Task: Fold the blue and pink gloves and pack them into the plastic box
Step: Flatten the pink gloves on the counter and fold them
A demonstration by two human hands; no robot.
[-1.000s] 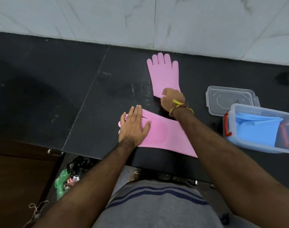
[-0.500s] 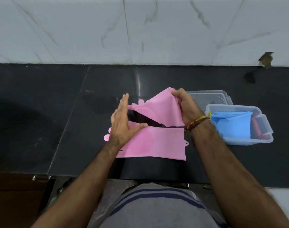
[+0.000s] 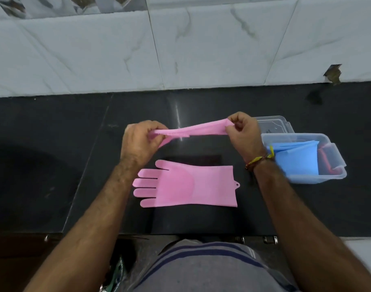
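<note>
Held above bench (image 3: 54, 165): one pink glove (image 3: 203, 129), stretched between left hand (image 3: 138, 142) and right hand (image 3: 242, 133), fingers pinching each end. Flat beneath: second pink glove (image 3: 188, 184). Inside plastic box (image 3: 336, 175): blue gloves (image 3: 296, 159).

Counter (image 3: 54, 165): one glove (image 3: 186, 184) is laid flat near the front edge, at the middle, fingers to the left, cuff to the right. A second glove (image 3: 201, 129) is held above the counter, behind the flat one, stretched between the left hand (image 3: 138, 142) and right hand (image 3: 243, 135). A box (image 3: 336, 175) is set to the right, with folded gloves (image 3: 296, 159) inside. A lid (image 3: 275, 125) is laid just behind the box, toward the wall (image 3: 180, 49).
</note>
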